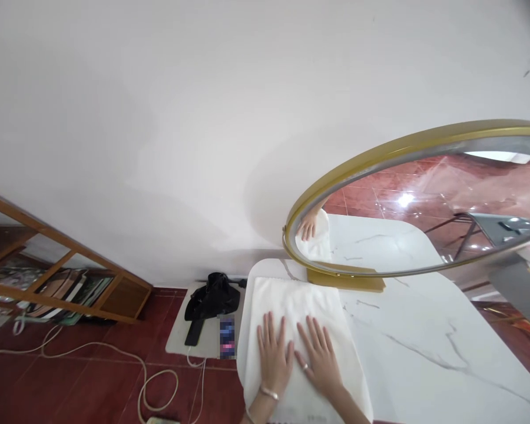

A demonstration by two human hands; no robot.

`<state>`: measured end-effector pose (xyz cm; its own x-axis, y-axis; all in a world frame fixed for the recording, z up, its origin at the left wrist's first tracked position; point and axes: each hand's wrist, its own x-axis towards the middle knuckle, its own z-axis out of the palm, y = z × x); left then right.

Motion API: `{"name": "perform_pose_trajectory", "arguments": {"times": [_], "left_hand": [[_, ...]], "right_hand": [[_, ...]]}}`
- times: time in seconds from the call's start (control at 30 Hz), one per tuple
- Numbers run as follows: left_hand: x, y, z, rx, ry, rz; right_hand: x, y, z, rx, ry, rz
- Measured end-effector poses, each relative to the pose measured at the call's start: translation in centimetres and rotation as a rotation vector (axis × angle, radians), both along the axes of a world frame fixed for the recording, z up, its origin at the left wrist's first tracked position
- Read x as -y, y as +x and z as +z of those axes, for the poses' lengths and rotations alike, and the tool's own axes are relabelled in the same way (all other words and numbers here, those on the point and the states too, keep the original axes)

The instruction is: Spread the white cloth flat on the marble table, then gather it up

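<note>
Taking the gold-framed mirror (397, 229) as the landmark, the white towel (300, 294) lies flat on the marble-patterned desk (424, 335), to the mirror's left and nearer the person, its far right corner by the mirror's gold base (347, 280). The left hand (274, 360) and right hand (321, 366) rest palm down on it, side by side, fingers extended and moderately spread, thumbs pointing inward, neither gripping anything. Farther left of the mirror, beyond the desk edge, are a black bag (216, 296) and a dark phone (194, 333). The towel looks light, soft and limp, not fragile, likely to wrinkle or slide on the smooth top; its edges or corners, pinched with all layers together, seem the best hold. How many layers it has cannot be told.
</note>
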<state>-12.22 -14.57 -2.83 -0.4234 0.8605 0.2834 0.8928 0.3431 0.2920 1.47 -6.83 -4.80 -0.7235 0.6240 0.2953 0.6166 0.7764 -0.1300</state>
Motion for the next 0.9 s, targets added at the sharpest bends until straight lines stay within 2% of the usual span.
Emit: {"name": "perform_pose_trajectory", "arguments": {"times": [0.17, 0.27, 0.37, 0.53, 0.63, 0.7, 0.77, 0.8, 0.9], "left_hand": [[-4.5, -3.8, -0.5, -0.023, 0.037, 0.001], [-5.0, -5.4, -0.6, -0.053, 0.035, 0.012], [-3.1, -5.5, -0.7, -0.092, 0.045, 0.033], [3.0, -2.6, -1.6, -0.129, 0.096, 0.176], [6.1, -1.7, -2.4, -0.114, 0.083, 0.202], [7.0, -2.6, -2.5, -0.047, 0.057, 0.184], [6.9, -4.5, -2.0, 0.077, 0.034, 0.199], [6.6, -5.8, -1.6, 0.146, 0.034, 0.248], [5.2, -9.7, 0.2, 0.424, 0.052, 0.518]], "right_hand": [[-4.3, -4.3, -1.1, -0.070, 0.015, -0.068], [-4.9, -6.1, -1.6, -0.081, 0.004, -0.088], [-3.8, -6.3, -1.7, -0.078, -0.016, -0.031], [0.3, -4.3, -0.6, -0.072, -0.111, 0.142], [2.4, -2.9, 0.4, -0.053, -0.223, 0.222], [3.1, -2.1, 0.8, -0.036, -0.310, 0.257], [3.1, -1.6, 0.8, -0.014, -0.390, 0.277], [3.0, -1.4, 0.6, -0.002, -0.422, 0.284], [2.4, -1.3, -0.1, 0.008, -0.450, 0.291]]}}
